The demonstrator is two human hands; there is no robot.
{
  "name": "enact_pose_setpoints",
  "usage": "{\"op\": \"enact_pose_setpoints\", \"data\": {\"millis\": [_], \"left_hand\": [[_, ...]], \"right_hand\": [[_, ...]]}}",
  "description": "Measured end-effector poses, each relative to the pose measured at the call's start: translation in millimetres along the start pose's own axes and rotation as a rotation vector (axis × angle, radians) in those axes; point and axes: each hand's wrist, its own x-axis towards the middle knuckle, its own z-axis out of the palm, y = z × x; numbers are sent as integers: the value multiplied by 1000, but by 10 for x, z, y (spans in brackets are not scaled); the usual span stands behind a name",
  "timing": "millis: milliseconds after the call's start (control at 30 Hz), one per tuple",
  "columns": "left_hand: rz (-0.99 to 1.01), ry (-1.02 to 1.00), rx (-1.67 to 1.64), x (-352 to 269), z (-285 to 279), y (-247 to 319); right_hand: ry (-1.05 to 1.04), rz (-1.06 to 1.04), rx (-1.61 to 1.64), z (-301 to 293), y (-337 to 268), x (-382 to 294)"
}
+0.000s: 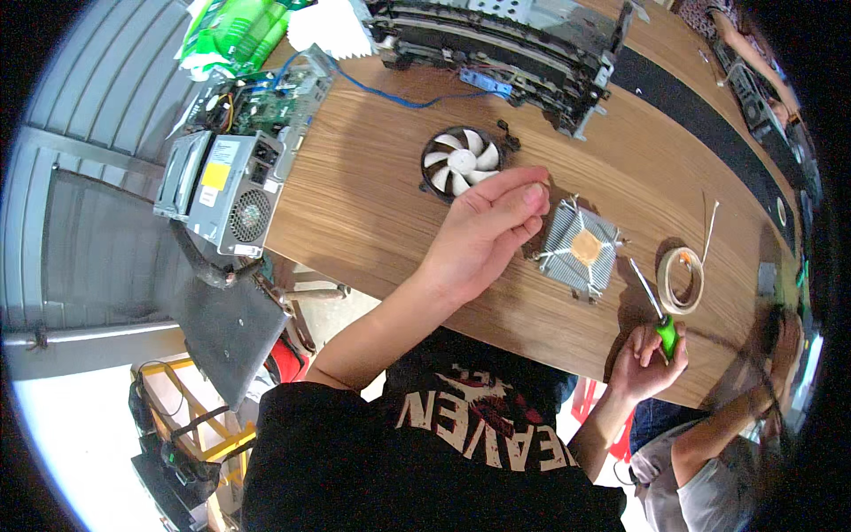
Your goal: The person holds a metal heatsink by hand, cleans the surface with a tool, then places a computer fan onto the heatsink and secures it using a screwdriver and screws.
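My left hand (488,229) is raised over the wooden table with thumb and fingertips pressed together; no object shows between them, though something small could be hidden. Behind it lies a round black cooling fan with white blades (461,161), its lower edge partly covered by the hand. A square finned metal heatsink (580,272) with a copper-coloured centre and four arms rests to the right of that hand. My right hand (646,362), near the front edge, holds a screwdriver (665,330) by its green handle, its metal shaft pointing up and left towards the heatsink.
A roll of tape (697,282) lies right of the heatsink. An opened desktop computer case (233,193) stands at the left edge. A dismantled black printer mechanism (498,50), a blue cable (399,100) and green-white packaging (243,33) are at the back. Other people's arms reach in at right.
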Motion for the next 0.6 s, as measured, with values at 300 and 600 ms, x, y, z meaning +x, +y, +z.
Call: {"op": "enact_pose_setpoints", "data": {"millis": [300,600], "left_hand": [[96,40,105,-40,-72,136],[70,17,57,24,187,-8]], "right_hand": [[-40,18,19,-59,-15,18],[-49,19,4,-30,-8,14]]}}
